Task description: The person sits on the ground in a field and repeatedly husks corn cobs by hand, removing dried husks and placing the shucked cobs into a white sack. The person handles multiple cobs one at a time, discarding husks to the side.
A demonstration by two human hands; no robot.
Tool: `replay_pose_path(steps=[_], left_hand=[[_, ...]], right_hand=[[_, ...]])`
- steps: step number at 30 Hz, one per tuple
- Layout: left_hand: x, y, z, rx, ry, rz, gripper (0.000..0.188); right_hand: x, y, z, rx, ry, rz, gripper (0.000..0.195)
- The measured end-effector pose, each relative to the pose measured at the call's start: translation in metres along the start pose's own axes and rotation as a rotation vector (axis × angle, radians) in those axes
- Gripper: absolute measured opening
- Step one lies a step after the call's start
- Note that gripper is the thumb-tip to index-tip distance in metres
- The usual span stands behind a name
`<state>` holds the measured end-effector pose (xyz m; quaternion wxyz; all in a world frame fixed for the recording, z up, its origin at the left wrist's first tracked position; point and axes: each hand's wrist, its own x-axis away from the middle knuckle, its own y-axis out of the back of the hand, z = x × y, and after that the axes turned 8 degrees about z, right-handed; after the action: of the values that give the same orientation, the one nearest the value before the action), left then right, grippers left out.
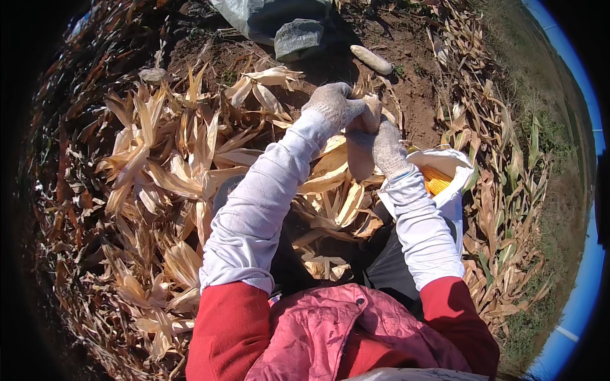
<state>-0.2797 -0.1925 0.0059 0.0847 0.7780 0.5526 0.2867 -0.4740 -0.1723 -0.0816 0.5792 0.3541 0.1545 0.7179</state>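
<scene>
Both my hands wear off-white knit gloves and meet over an ear of corn in dry husk (360, 159), its lower part in shadow. My left hand (329, 105) grips the upper end, where dry husk leaves stick out. Just below and to the right, my right hand (390, 147) is closed around the ear's side; its fingertips are hidden. Beneath the ear lie loose, pale corn husks (350, 205). A white sack (452, 188) stands open beside my right wrist, with yellow shelled-bare ears of corn (434, 181) showing inside.
A heap of dry husks (176, 176) spreads to the left. One pale ear (371, 59) lies on the brown soil (414, 95) ahead. A grey-green plastic sack (267, 19) sits at the top. Dry corn stalks and leaves (500, 190) line the right side.
</scene>
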Motion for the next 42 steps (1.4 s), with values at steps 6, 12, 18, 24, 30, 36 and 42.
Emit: replay_pose_path(steps=[6,12,18,24,30,36,42], left_hand=[[-0.013,-0.014,0.012,0.051,-0.069,-0.095,0.034],[-0.028,-0.037,0.025,0.714,-0.19,-0.072,0.026],[-0.036,-0.046,0.032,0.782,-0.304,-0.047,0.019],[-0.018,-0.04,0.02,0.748,-0.372,0.316,0.013],[-0.014,-0.011,0.034,-0.626,-0.292,0.298,0.021],[-0.027,-0.006,0.047,-0.873,0.043,0.231,0.033],[-0.03,0.003,0.043,-0.669,-0.031,-0.009,0.066]], right_hand=[[0.004,-0.003,0.009,0.032,-0.015,-0.03,0.062],[0.022,0.003,0.019,-0.785,-0.02,0.112,0.053],[-0.005,-0.019,-0.019,-0.712,0.231,0.068,0.045],[-0.014,-0.014,-0.038,-0.311,0.3,-0.25,0.041],[-0.022,0.049,-0.031,-1.638,-0.059,-0.471,0.071],[-0.013,0.059,-0.021,-1.512,0.069,-0.569,0.069],[-0.007,0.042,-0.018,-1.009,0.159,-0.414,0.048]])
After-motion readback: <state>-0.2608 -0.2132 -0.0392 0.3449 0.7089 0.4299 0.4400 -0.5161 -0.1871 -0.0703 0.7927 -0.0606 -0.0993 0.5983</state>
